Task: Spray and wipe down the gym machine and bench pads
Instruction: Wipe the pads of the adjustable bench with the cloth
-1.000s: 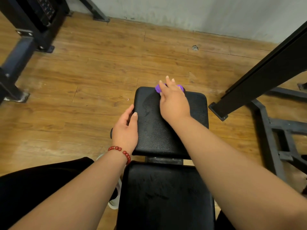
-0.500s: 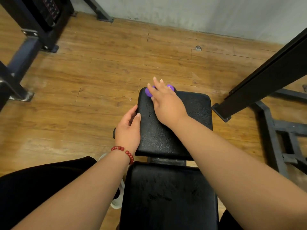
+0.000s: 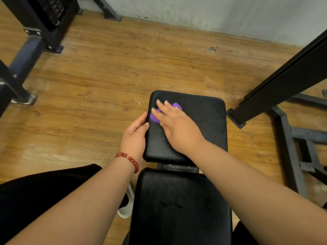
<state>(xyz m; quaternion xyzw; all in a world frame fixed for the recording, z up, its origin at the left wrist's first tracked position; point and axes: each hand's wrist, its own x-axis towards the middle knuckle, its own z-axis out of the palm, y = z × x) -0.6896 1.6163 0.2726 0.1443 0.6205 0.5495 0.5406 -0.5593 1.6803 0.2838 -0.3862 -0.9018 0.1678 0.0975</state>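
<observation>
Head view: right hand (image 3: 178,131) lies flat on the purple cloth (image 3: 177,106), fingers straight and slightly spread, palm down and pressing. Likely so the whole palm drives the cloth over the seat pad (image 3: 203,121). The cloth sits on the seat pad's far-left part, mostly under the fingers, with purple showing on both sides of them. Left hand (image 3: 135,137) grips the seat pad's left edge, thumb on top and fingers curled over the side, probably to brace the pad and steady the body against the wiping push. A red bead bracelet (image 3: 129,159) is on that wrist, just left of the seat pad's near corner. The back pad (image 3: 180,209) lies near side of the seat pad, joined to it by a metal bracket (image 3: 178,167) in the gap. A black slanted beam (image 3: 283,82) ends just right of the seat pad, and a dark machine frame (image 3: 26,55) stands well to its left, on the wooden floor (image 3: 106,68). A white shoe (image 3: 126,209) is on the near-left side, below the left arm. Counts: pads 2, cloth 1, hands 2, bracelet 1, shoe 1 visible, spray bottle 0 in view. Judged step: wiping the seat pad. Cannot tell if the back pad is done, though faint marks show on it.
</observation>
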